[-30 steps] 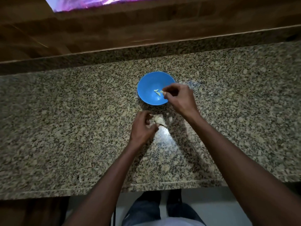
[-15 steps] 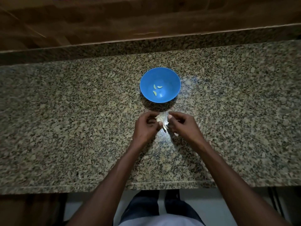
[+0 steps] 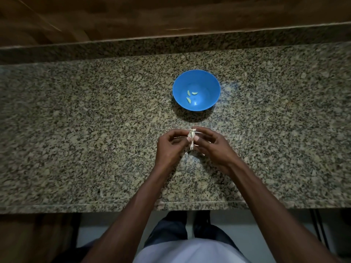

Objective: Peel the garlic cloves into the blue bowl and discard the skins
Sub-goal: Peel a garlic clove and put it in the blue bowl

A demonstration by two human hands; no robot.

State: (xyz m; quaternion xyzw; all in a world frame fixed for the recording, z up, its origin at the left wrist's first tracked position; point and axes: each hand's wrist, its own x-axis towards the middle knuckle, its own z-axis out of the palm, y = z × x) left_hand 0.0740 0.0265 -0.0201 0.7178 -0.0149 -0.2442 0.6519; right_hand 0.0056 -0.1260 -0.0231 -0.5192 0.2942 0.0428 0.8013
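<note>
Three peeled garlic cloves lie in the bottom of the blue bowl, pale yellow-green against the plastic. A small pale fleck sits by them; I cannot tell whether it is a fourth clove or a scrap. So, as I judge it, part of the peeling is done and none of the skins are thrown out yet.

The blue bowl stands on the speckled granite desk, toward its far side. Nearer to me than the bowl, and just apart from its shadow, my two hands meet over the desk. Between them I hold a garlic piece with papery, whitish skin hanging from it in a thin strip that points back toward me.

My left hand is curled, its fingertips pinching the left side of the garlic piece. My right hand pinches it from the right, thumb and forefinger closed on it, the other fingers loosely bent below. Both forearms reach in from the near edge of the desk, wrists raised a little.

To the right of my hands, a pale sliver lies on the desk, probably loose skin. I judge that this piece needs peeling next, then the skins need gathering.
</note>
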